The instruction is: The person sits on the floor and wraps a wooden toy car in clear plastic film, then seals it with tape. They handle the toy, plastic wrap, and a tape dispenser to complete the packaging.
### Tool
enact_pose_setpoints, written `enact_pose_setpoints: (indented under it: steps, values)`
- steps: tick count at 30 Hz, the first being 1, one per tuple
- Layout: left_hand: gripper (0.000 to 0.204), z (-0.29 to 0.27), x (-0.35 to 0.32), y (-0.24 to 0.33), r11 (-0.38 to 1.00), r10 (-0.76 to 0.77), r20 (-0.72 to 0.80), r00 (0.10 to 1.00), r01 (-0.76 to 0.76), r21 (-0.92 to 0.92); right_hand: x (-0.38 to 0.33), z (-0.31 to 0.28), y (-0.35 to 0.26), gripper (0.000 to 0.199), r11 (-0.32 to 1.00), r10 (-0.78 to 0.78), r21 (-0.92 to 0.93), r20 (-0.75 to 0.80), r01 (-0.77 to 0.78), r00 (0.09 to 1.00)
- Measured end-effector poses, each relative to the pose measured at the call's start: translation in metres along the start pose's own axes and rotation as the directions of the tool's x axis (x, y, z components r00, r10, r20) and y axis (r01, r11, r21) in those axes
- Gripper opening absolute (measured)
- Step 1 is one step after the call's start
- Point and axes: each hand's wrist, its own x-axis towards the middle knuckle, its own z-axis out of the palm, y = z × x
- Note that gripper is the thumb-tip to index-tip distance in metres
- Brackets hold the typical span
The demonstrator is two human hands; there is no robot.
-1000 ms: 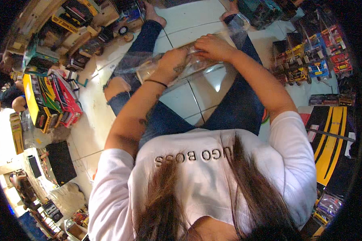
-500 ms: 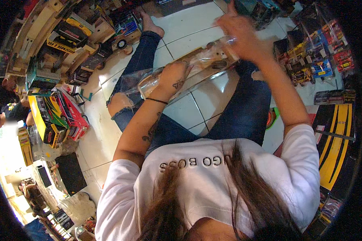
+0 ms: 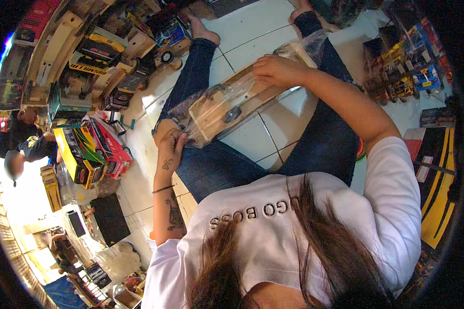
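Note:
A long, pale wooden toy piece [image 3: 245,98] with dark round parts, perhaps a truck body, lies slantwise above my spread legs inside a clear plastic bag [image 3: 188,116]. At the bag's lower left end, my left hand [image 3: 171,150] is closed on the plastic by my knee, thumb upward. My right hand [image 3: 278,70] reaches over the far long side, its fingers curled on the wrapped wood near the upper right end. Loose film sticks out past both ends of the wood. My right fingertips are partly hidden.
Boxed toy vehicles [image 3: 82,154] and wooden toy trucks [image 3: 95,51] crowd the left. At right hang several small bagged toys [image 3: 407,77], with a black-and-yellow panel [image 3: 438,190] below. White floor tiles [image 3: 250,136] show between my legs. Another person [image 3: 33,147] is at far left.
My left hand has moved from the middle of the wooden piece down to the bag's lower left end. My right hand, blurred and raised before, now rests on the wrapped wood.

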Motion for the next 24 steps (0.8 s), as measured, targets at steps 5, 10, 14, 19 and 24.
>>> enact_pose_setpoints:
  steps: [5, 10, 14, 19, 24]
  values:
    - [0.032, -0.050, 0.026, 0.040, 0.721, -0.227, -0.104, 0.968, 0.239, 0.650, 0.000, 0.001, 0.004, 0.015, 1.000, 0.004, 0.001, -0.015, -0.004, 1.000]
    - [0.030, 0.012, 0.137, 0.127, 0.881, 0.465, -0.294, 0.835, -0.405, 0.243, 0.003, -0.002, 0.005, 0.019, 1.000, 0.012, -0.029, 0.054, -0.010, 0.998]
    - [0.026, 0.050, 0.162, 0.125, 0.962, 0.264, 0.062, 0.963, -0.258, -0.085, 0.009, -0.003, 0.005, 0.023, 0.993, 0.113, 0.028, 0.135, -0.118, 0.984]
    - [0.026, 0.072, 0.164, 0.101, 0.969, 0.241, 0.036, 0.970, -0.239, -0.066, 0.008, -0.014, 0.000, 0.025, 0.968, 0.196, 0.111, 0.222, -0.224, 0.955]
    - [0.031, 0.085, 0.190, 0.076, 0.957, 0.144, 0.207, 0.968, -0.082, -0.280, -0.009, -0.014, -0.021, 0.023, 0.915, -0.142, -0.402, -0.273, 0.022, 0.952]
